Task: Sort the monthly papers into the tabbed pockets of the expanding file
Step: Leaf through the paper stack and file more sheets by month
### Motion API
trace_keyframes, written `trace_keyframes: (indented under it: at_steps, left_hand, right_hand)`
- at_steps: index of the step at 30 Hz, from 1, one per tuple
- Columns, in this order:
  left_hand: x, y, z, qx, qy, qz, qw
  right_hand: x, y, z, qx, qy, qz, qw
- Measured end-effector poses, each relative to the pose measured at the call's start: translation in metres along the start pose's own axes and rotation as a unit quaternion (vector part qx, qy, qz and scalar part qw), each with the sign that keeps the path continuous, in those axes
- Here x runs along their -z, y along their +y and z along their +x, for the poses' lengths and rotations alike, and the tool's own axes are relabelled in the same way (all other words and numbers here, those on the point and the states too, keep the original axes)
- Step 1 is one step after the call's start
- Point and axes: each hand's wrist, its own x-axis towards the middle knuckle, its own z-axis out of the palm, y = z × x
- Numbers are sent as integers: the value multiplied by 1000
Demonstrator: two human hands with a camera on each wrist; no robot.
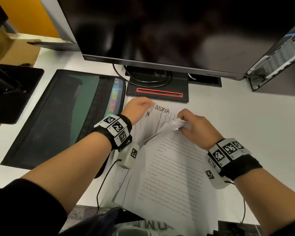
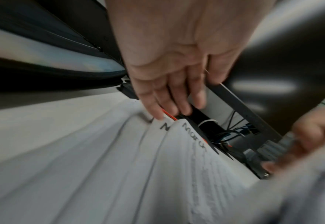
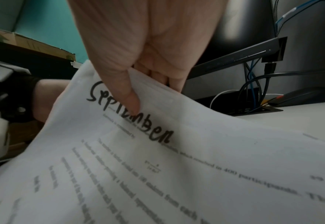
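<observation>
A stack of printed papers lies on the white desk in front of me. My right hand pinches the top bundle at its far edge and holds it lifted; in the right wrist view its thumb lies on the sheet headed "September", with the fingers underneath. Below the lifted bundle shows a sheet headed "March". My left hand has straight fingers touching the fanned far-left corners of the sheets. The black expanding file lies flat to the left, its coloured tabs showing at the zip.
A dark monitor stands just behind the papers on a black base with a red line. A computer tower is at the right, a second monitor base and a cardboard box at the left. A mouse lies by the cables.
</observation>
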Motion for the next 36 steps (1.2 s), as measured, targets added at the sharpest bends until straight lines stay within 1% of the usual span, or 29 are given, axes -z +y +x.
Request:
trace_keyframes:
  at_steps: [1,2,4,5,6,10,12,14,15,17,18,19,20,22,23,24,27,28,29,30,32,34,36]
  left_hand:
    - [3,-4,3,12,24,48,998]
    - [5,-8,6,32,25,96,995]
    - [2,-15,7,59,-16,166,984]
    - [-1,-17,6,58,-35,192,979]
    - [-4,-19,5,52,-46,207,976]
    - [-13,-20,2,22,-32,202,979]
    - [-16,-16,-2,-1,-47,199,979]
    - [-18,-13,-7,-28,-95,160,982]
    - [-17,-13,-9,-30,-125,133,983]
    - [-13,-12,-11,-19,-176,93,980]
    - [-10,-12,-12,-8,-184,82,979]
    - [-7,-12,-11,2,-173,72,982]
    - [-4,-13,-10,12,-140,69,988]
    - [0,-17,-5,29,-39,101,994]
    - [1,-20,-3,43,-3,125,991]
    - [1,-22,-1,60,10,146,987]
    - [-6,-26,-2,98,-15,215,971]
    - [-8,-26,-2,100,-17,229,968]
    - [-10,-27,-2,100,-17,236,967]
    - [-12,-27,-2,99,-16,244,965]
    - [-12,-29,-1,92,-10,260,961]
    - [-9,-30,-1,79,2,267,960]
    - [-8,-30,-2,47,12,281,958]
  right_hand:
    - [0,1,-2,-8,1,18,1000]
    - [0,2,-4,-1,4,30,1000]
    - [-2,5,-6,43,5,30,999]
    - [-3,6,-6,55,1,24,998]
    - [-5,7,-5,53,-2,17,998]
    - [-9,8,2,22,-6,7,1000]
    - [-10,10,5,14,1,15,1000]
    - [-9,10,8,15,18,20,1000]
    - [-7,10,10,18,24,14,999]
    - [-5,8,12,16,15,11,1000]
    - [-4,6,12,12,4,15,1000]
    - [-3,5,11,6,-4,23,1000]
    - [-2,3,10,-2,-7,35,999]
    - [-2,1,7,-20,0,65,998]
    - [-2,0,6,-30,4,81,996]
    - [-2,-2,5,-41,5,96,995]
    - [-5,0,4,-56,-6,105,993]
    - [-7,2,5,-38,3,91,995]
    - [-9,4,5,-4,16,72,997]
    - [-11,7,6,25,22,54,998]
    - [-12,10,6,53,17,31,998]
    - [-12,11,7,57,7,29,998]
    - [-11,11,6,41,5,40,998]
